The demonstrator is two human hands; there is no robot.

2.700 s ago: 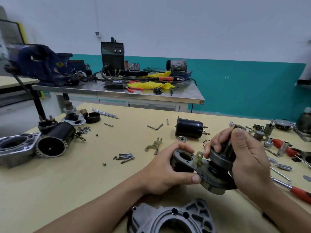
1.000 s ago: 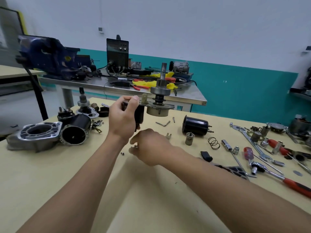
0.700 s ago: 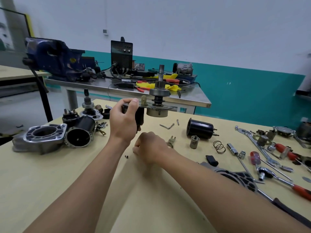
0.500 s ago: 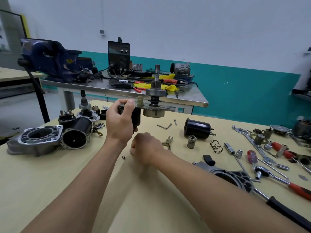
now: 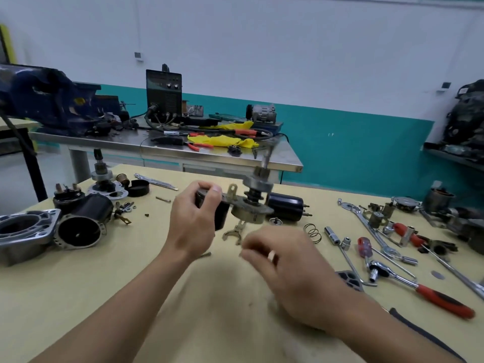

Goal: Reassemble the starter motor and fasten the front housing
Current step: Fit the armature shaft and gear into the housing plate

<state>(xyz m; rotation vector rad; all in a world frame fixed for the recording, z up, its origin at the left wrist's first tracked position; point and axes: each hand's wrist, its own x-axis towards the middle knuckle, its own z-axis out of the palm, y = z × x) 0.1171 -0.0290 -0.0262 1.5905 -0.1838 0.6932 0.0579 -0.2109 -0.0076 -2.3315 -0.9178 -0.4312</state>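
Observation:
My left hand [image 5: 192, 224] grips the black solenoid end of the starter sub-assembly [image 5: 248, 208] and holds it above the table, its drive shaft pointing up. My right hand [image 5: 288, 268] hovers low just right of it, blurred, fingers pinched together; whether something small is between them I cannot tell. A brass shift fork [image 5: 233, 233] lies under the assembly. The black motor body [image 5: 286, 206] lies behind it. The grey front housing [image 5: 349, 280] shows only as a corner behind my right forearm.
A second aluminium housing [image 5: 23, 231] and a black yoke [image 5: 81, 226] sit at the left. A spring [image 5: 313, 233], sockets, a screwdriver [image 5: 365, 250] and a red-handled ratchet [image 5: 424, 289] lie at the right. One screw [image 5: 205, 255] lies by my left wrist. A steel bench [image 5: 167, 150] stands behind.
My right hand has drawn away from the loose screws toward the right. My left hand has lowered the sub-assembly closer to the table.

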